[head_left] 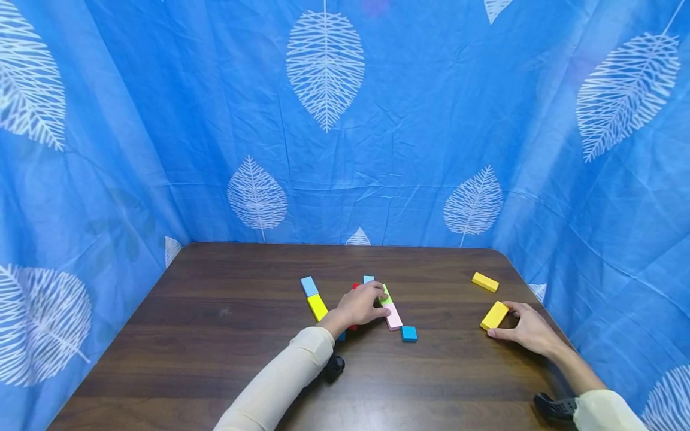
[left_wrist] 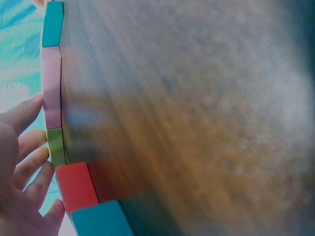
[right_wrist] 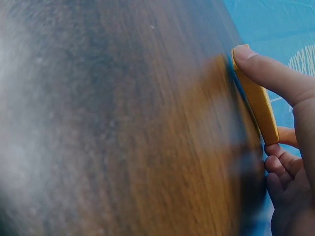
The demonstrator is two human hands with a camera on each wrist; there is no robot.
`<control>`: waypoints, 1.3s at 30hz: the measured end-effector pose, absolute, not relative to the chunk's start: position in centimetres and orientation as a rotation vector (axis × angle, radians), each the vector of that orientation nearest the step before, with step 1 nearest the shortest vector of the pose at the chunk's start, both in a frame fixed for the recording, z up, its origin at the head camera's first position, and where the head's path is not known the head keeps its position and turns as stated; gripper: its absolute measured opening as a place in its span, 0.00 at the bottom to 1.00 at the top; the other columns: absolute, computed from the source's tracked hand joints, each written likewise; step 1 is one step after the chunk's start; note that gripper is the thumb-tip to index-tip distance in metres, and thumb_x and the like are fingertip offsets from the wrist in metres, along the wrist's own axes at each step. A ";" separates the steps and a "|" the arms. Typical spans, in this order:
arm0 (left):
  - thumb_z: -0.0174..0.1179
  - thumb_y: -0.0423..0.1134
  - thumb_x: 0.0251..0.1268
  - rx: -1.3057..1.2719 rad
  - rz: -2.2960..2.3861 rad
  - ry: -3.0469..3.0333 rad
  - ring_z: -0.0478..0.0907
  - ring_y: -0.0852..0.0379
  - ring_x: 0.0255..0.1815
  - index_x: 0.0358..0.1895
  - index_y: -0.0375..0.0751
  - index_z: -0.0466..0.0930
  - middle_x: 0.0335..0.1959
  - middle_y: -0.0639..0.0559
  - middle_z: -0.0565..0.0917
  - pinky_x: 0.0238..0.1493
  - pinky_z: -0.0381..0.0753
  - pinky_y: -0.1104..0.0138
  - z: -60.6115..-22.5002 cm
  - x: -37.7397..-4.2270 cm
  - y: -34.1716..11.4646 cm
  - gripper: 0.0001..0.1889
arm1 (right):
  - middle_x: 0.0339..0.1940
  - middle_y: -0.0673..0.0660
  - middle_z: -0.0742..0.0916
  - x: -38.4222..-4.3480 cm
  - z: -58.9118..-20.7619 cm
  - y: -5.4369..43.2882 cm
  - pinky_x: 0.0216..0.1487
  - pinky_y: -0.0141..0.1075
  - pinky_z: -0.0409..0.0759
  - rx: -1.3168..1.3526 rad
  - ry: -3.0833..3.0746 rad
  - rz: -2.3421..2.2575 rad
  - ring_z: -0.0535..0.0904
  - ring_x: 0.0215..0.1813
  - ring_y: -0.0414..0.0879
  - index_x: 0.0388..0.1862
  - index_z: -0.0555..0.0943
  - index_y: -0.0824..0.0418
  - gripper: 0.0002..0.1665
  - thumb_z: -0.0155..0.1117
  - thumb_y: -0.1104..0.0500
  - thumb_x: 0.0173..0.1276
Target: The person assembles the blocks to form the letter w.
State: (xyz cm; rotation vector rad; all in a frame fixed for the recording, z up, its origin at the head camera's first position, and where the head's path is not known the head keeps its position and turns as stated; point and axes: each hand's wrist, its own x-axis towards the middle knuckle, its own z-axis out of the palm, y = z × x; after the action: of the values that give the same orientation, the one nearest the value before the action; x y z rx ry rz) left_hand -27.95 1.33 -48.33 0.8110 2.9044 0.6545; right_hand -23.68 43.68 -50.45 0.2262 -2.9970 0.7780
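My left hand (head_left: pixel 362 304) reaches over a group of small coloured blocks, its fingers by the green block (head_left: pixel 385 292). In the left wrist view its thumb is against the pink block (left_wrist: pixel 52 91), which lies end to end with the green one. A blue block (head_left: pixel 409 334) lies just past the pink one's near end. Red blocks (head_left: pixel 356 285) are partly hidden by the left hand. Toward the table's right edge, my right hand (head_left: pixel 530 329) pinches a yellow block (head_left: pixel 494 315) between thumb and fingers; the right wrist view shows the thumb at one end.
Another yellow block (head_left: pixel 485 282) lies farther back on the right. Left of the left hand, a light blue block (head_left: pixel 309 286) and a bright yellow block (head_left: pixel 317 307) form a slanting line. A blue patterned curtain (head_left: pixel 377 149) surrounds the dark wooden table (head_left: pixel 215 335).
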 end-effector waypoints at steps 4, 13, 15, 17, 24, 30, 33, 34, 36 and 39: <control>0.68 0.53 0.70 0.808 0.650 2.908 0.74 0.52 0.68 0.63 0.48 0.85 0.69 0.52 0.77 0.63 0.78 0.52 -48.3 -28.0 1.3 0.23 | 0.54 0.77 0.79 -23.7 -50.1 43.3 0.52 0.62 0.76 0.228 -3.005 0.758 0.77 0.54 0.69 0.66 0.68 0.83 0.58 0.82 0.41 0.56; 0.68 0.53 0.70 0.820 0.660 2.901 0.75 0.53 0.67 0.63 0.48 0.86 0.69 0.53 0.77 0.63 0.78 0.52 -48.3 -28.0 1.2 0.23 | 0.53 0.73 0.81 -23.7 -49.4 41.3 0.52 0.61 0.77 0.286 -2.994 0.744 0.79 0.53 0.66 0.67 0.71 0.80 0.57 0.83 0.39 0.55; 0.68 0.53 0.70 0.822 0.664 2.901 0.75 0.53 0.67 0.63 0.48 0.86 0.69 0.52 0.77 0.63 0.78 0.52 -48.3 -28.0 1.2 0.23 | 0.54 0.74 0.81 -23.8 -49.3 40.8 0.53 0.62 0.77 0.310 -2.987 0.755 0.79 0.54 0.66 0.67 0.71 0.79 0.57 0.83 0.39 0.54; 0.68 0.52 0.70 0.823 0.667 2.901 0.74 0.52 0.67 0.63 0.47 0.86 0.69 0.52 0.77 0.63 0.78 0.52 -48.3 -28.0 1.2 0.23 | 0.56 0.75 0.81 -23.9 -49.2 40.2 0.54 0.63 0.77 0.325 -2.989 0.771 0.78 0.56 0.67 0.68 0.71 0.78 0.58 0.83 0.39 0.55; 0.68 0.52 0.70 0.810 0.674 2.903 0.74 0.51 0.67 0.63 0.47 0.86 0.69 0.51 0.77 0.63 0.78 0.50 -48.2 -28.0 1.2 0.23 | 0.60 0.76 0.80 -24.4 -49.1 38.3 0.56 0.64 0.77 0.405 -2.973 0.804 0.78 0.58 0.68 0.69 0.71 0.77 0.58 0.83 0.39 0.54; 0.68 0.52 0.70 0.823 0.669 2.902 0.74 0.52 0.68 0.63 0.47 0.86 0.70 0.52 0.76 0.64 0.77 0.51 -48.1 -28.0 1.1 0.23 | 0.62 0.74 0.79 -24.6 -49.0 37.0 0.58 0.65 0.77 0.424 -2.987 0.830 0.78 0.59 0.68 0.69 0.72 0.75 0.58 0.83 0.38 0.54; 0.68 0.52 0.70 0.822 0.669 2.899 0.74 0.52 0.68 0.63 0.47 0.85 0.70 0.52 0.76 0.64 0.77 0.51 -48.1 -28.0 1.1 0.23 | 0.62 0.73 0.79 -24.7 -49.0 36.4 0.58 0.65 0.77 0.430 -2.983 0.833 0.78 0.60 0.67 0.70 0.72 0.74 0.58 0.83 0.38 0.53; 0.68 0.52 0.70 0.822 0.671 2.898 0.74 0.52 0.68 0.63 0.47 0.86 0.70 0.52 0.76 0.64 0.77 0.51 -48.1 -28.0 1.1 0.23 | 0.62 0.73 0.79 -24.8 -49.0 36.2 0.58 0.64 0.77 0.434 -2.979 0.833 0.78 0.59 0.67 0.70 0.72 0.73 0.58 0.83 0.37 0.53; 0.68 0.52 0.70 0.823 0.671 2.897 0.74 0.52 0.68 0.63 0.47 0.86 0.70 0.52 0.76 0.64 0.77 0.51 -48.1 -28.0 1.1 0.23 | 0.62 0.72 0.79 -25.0 -49.0 35.8 0.58 0.64 0.77 0.448 -2.974 0.836 0.78 0.60 0.67 0.70 0.72 0.73 0.58 0.83 0.37 0.53; 0.68 0.52 0.71 0.832 0.660 2.895 0.74 0.52 0.68 0.63 0.47 0.85 0.70 0.52 0.76 0.63 0.77 0.51 -48.1 -28.1 1.0 0.23 | 0.62 0.71 0.79 -25.2 -49.2 35.1 0.58 0.64 0.77 0.472 -2.971 0.839 0.77 0.60 0.66 0.70 0.72 0.72 0.58 0.83 0.37 0.53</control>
State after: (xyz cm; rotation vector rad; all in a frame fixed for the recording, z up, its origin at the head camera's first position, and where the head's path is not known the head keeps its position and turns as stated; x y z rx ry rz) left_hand -28.07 1.03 -48.14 0.8323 2.8953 0.6603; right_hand -25.20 35.12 -49.17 0.4716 -2.9708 0.8388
